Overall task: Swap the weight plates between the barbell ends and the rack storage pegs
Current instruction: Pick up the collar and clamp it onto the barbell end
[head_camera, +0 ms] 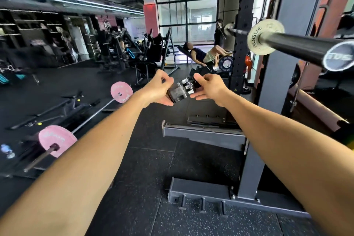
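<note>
Pink plates (57,140) sit on a barbell lying on the floor (134,159) at far left; not the bar in hand. Left hand (158,89) is curled closed around the lower end of a black barbell collar (182,90), thumb on top, fingers under. Right hand (207,87) grips the collar's upper end, thumb pressed on the lever part. The collar is held in the air between both hands, well apart from any sleeve; whether its clamp is latched or released cannot be told through the blur. Rack upright (243,25) stands further right. Racked barbell (295,46) carries 1 small pale plate (265,36) near the sleeve's inner stop, sleeve end bare. Judgement: that plate is small, rigid metal, fairly light, smooth-faced; best taken by the rim with both hands and slid straight off.
</note>
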Demonstrator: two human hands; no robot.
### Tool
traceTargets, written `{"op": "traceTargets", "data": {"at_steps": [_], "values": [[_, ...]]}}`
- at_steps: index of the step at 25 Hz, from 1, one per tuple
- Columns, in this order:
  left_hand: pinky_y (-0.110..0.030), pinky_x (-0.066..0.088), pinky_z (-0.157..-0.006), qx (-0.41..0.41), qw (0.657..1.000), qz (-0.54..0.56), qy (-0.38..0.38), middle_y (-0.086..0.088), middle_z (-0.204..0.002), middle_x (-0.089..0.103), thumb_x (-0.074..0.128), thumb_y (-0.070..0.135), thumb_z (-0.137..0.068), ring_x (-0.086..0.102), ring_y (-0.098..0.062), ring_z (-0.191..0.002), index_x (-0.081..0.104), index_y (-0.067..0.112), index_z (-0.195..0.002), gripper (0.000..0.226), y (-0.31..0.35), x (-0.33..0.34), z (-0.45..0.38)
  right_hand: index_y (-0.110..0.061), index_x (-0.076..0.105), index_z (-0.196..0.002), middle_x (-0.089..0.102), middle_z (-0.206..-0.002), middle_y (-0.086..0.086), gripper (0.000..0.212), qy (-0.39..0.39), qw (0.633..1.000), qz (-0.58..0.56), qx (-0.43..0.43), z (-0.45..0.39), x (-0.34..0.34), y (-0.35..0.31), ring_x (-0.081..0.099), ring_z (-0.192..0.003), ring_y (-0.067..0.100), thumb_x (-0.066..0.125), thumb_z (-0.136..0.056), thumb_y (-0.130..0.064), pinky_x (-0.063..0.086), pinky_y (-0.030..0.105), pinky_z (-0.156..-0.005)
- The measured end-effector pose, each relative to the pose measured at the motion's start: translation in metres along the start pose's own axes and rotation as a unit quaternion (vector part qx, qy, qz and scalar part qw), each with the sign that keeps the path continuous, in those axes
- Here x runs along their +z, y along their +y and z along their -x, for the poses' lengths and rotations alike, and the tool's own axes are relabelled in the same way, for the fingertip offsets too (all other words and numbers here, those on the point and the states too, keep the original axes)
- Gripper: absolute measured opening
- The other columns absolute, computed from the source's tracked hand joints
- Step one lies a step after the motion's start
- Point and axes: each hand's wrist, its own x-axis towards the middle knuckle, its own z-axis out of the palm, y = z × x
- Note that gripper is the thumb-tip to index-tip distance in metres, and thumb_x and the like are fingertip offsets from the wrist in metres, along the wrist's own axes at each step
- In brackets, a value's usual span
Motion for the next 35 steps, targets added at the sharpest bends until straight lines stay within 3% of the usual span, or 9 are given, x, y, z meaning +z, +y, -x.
{"op": "traceTargets", "data": {"at_steps": [3,6,8,13,15,18,22,28,35], "values": [[-0.031,0.058,-0.085,0.016,0.998,0.024,-0.058,-0.017,-0.117,0.057,0.047,0.060,-0.093,0.072,-0.025,-0.091,0.041,0.022,-0.131,0.054,0.025,-0.007,0.066,-0.005,0.052,-0.096,0.067,-0.068,0.016,0.033,0.042,0.997,0.057,-0.012,0.054,0.001,-0.021,0.066,-0.046,0.016,0.046,-0.100,-0.037,0.049,0.024,-0.041],[-0.025,0.057,-0.075,0.073,0.994,-0.038,-0.066,-0.012,-0.105,0.066,0.080,0.037,-0.079,0.071,-0.015,-0.083,0.044,0.024,-0.128,0.062,0.039,-0.006,0.112,-0.008,0.050,-0.096,0.062,-0.063,0.011,0.026,0.073,0.995,0.064,-0.025,0.098,0.001,-0.040,0.058,-0.036,0.016,0.045,-0.101,-0.032,0.039,0.021,-0.034],[-0.028,0.060,-0.074,0.098,0.992,-0.056,-0.058,-0.015,-0.101,0.068,0.083,0.019,-0.076,0.072,-0.018,-0.077,0.048,0.017,-0.124,0.060,0.048,0.000,0.133,-0.010,0.050,-0.093,0.058,-0.061,0.009,0.022,0.092,0.994,0.058,-0.022,0.129,-0.004,-0.054,0.052,-0.031,0.014,0.046,-0.101,-0.030,0.033,0.019,-0.031],[-0.033,0.058,-0.087,0.108,0.991,-0.011,-0.073,-0.010,-0.108,0.070,0.079,0.026,-0.081,0.075,-0.021,-0.079,0.060,0.012,-0.122,0.047,0.085,0.011,0.164,-0.014,0.048,-0.073,0.042,-0.056,0.006,0.028,0.130,0.991,0.034,0.002,0.185,-0.035,-0.096,0.029,-0.030,0.013,0.047,-0.099,-0.023,0.019,0.013,-0.035],[-0.031,0.058,-0.087,0.119,0.988,0.007,-0.101,-0.008,-0.112,0.070,0.077,0.026,-0.083,0.074,-0.022,-0.083,0.065,0.013,-0.118,0.040,0.100,0.017,0.172,-0.014,0.044,-0.072,0.039,-0.055,0.005,0.026,0.135,0.990,0.024,0.010,0.201,-0.048,-0.109,0.031,-0.031,0.014,0.045,-0.098,-0.020,0.023,0.014,-0.037],[-0.020,0.058,-0.070,0.144,0.982,0.022,-0.121,-0.007,-0.111,0.069,0.072,0.023,-0.088,0.072,-0.019,-0.077,0.068,0.018,-0.099,0.013,0.126,0.031,0.180,-0.013,0.043,-0.072,0.039,-0.055,0.005,0.030,0.138,0.990,0.023,0.029,0.221,-0.073,-0.121,0.040,-0.039,0.019,0.043,-0.098,-0.028,0.033,0.020,-0.040],[-0.022,0.059,-0.072,0.172,0.975,0.010,-0.143,-0.012,-0.115,0.068,0.069,0.026,-0.090,0.070,-0.019,-0.075,0.068,0.007,-0.111,0.029,0.154,0.063,0.173,-0.010,0.043,-0.071,0.040,-0.053,0.006,0.037,0.168,0.984,0.052,0.026,0.236,-0.113,-0.128,0.045,-0.040,0.020,0.042,-0.098,-0.035,0.036,0.023,-0.041],[-0.025,0.060,-0.077,0.189,0.964,0.030,-0.187,-0.014,-0.117,0.068,0.065,0.029,-0.092,0.070,-0.021,-0.081,0.067,0.014,-0.105,0.020,0.192,0.119,0.161,-0.011,0.041,-0.067,0.039,-0.053,0.007,0.033,0.188,0.980,0.064,0.018,0.243,-0.182,-0.122,0.043,-0.038,0.021,0.038,-0.096,-0.026,0.037,0.021,-0.038],[-0.026,0.060,-0.079,0.177,0.970,0.018,-0.166,-0.008,-0.123,0.065,0.061,0.037,-0.093,0.073,-0.026,-0.088,0.061,0.007,-0.123,0.043,0.214,0.155,0.141,-0.010,0.043,-0.068,0.039,-0.052,0.006,0.032,0.192,0.979,0.065,0.013,0.233,-0.222,-0.114,0.044,-0.036,0.019,0.038,-0.096,-0.025,0.037,0.022,-0.040]]}}
